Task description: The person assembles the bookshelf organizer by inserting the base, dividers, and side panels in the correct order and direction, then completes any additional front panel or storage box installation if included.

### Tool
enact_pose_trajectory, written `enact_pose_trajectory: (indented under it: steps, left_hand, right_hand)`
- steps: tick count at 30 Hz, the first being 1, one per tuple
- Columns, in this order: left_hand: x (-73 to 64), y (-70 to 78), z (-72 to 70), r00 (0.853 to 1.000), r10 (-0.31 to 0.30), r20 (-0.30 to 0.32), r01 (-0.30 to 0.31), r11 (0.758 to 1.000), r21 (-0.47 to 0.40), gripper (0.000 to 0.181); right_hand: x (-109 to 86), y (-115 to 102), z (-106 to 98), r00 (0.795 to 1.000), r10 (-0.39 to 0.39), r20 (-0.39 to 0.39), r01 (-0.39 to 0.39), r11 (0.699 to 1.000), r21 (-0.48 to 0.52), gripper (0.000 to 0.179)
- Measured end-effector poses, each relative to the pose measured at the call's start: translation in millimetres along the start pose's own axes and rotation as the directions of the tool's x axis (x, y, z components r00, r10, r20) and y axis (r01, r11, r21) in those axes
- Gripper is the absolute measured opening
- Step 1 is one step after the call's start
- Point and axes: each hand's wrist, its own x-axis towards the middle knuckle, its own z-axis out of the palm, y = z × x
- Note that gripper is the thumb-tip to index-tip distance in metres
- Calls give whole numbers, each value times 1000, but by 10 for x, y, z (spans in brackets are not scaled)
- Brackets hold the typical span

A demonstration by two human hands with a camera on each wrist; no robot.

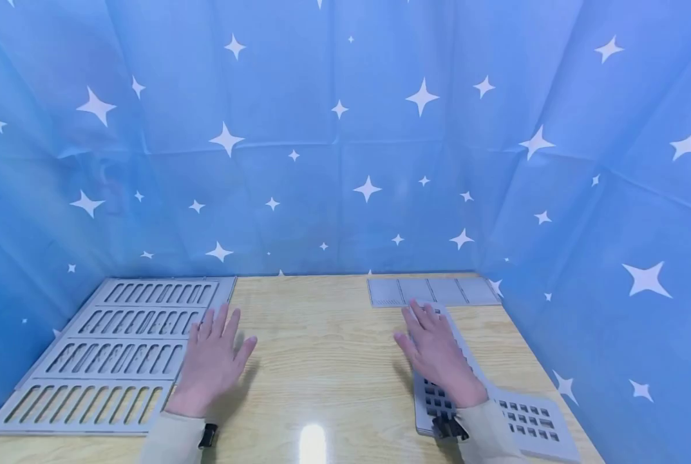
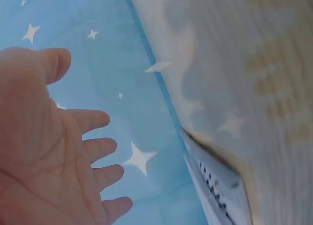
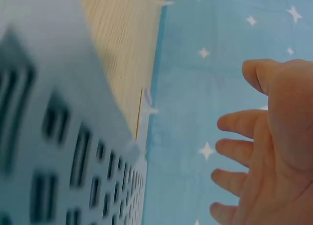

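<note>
My left hand (image 1: 210,364) is spread palm down over the table, beside the right edge of the grey slotted panels (image 1: 110,372). The left wrist view shows that palm (image 2: 36,137) with straight fingers and nothing in it. On the other side, my right hand (image 1: 438,354) hovers, fingers extended, over a grey plate with square holes (image 1: 429,412), partly hiding it. In the right wrist view, this perforated plate (image 3: 73,137) lies below the bare palm (image 3: 283,151), with space between them. A smaller perforated piece (image 1: 533,425) adjoins it at the lower right.
A flat grey panel (image 1: 438,291) divided by thin lines lies at the table's back right. The wooden table (image 1: 316,361) shows light grain and a bright reflection near the front. Behind and along both sides hangs a blue curtain (image 1: 299,174) with white stars.
</note>
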Motion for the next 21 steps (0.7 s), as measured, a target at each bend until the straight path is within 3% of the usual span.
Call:
enact_pose_trajectory:
  steps: [6,14,21]
  left_hand:
    - [-46,-268,-202,999,-16,34,15,1000,15,76]
    - [-72,-918,-440,994,12,110,-17,999,39,72]
    - [-78,-1384,-487,983,-19,183,3,996,89,64]
  right_hand:
    - [81,-198,4,999,-47,-11,48,988,149,58]
    - [212,-497,8,999,-36,13,29,927,374,54]
    - [256,-691,190,995,-90,34,65,892,447,49]
